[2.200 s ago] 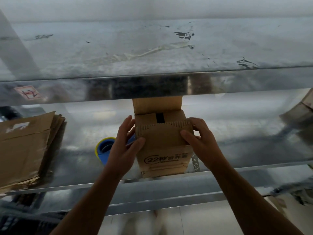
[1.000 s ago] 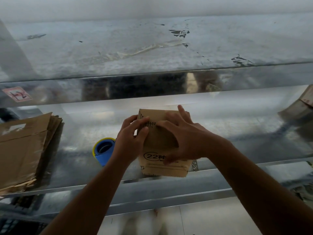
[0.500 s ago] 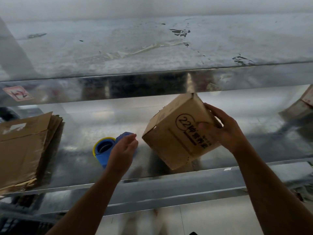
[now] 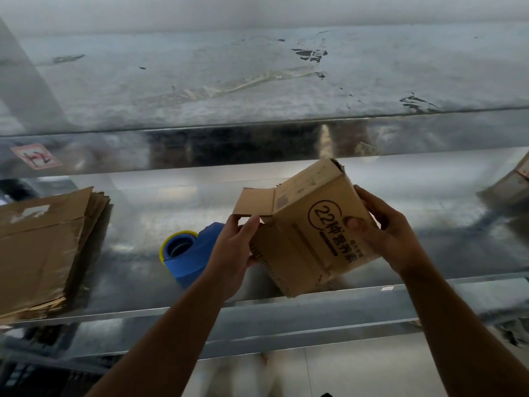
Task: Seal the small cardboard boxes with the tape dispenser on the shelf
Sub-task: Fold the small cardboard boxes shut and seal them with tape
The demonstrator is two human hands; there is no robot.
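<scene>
A small brown cardboard box (image 4: 303,239) printed with "22" is held tilted in the air above the metal shelf (image 4: 372,285). My right hand (image 4: 383,233) grips its right side, thumb on the printed face. My left hand (image 4: 233,250) pinches the edge of the box's left end, where one flap (image 4: 253,203) stands open. A blue tape dispenser (image 4: 189,253) with a yellow-rimmed roll lies on the shelf just left of my left hand, untouched.
A stack of flattened cardboard (image 4: 43,247) lies at the shelf's left end. Another cardboard box (image 4: 512,181) sits at the far right edge. An upper metal shelf (image 4: 257,144) overhangs the work area. Floor shows below the shelf's front lip.
The box was lifted off the shelf and turned on its side by my right hand. My left hand, free half a second ago, now holds the box's left end, where a flap has opened.
</scene>
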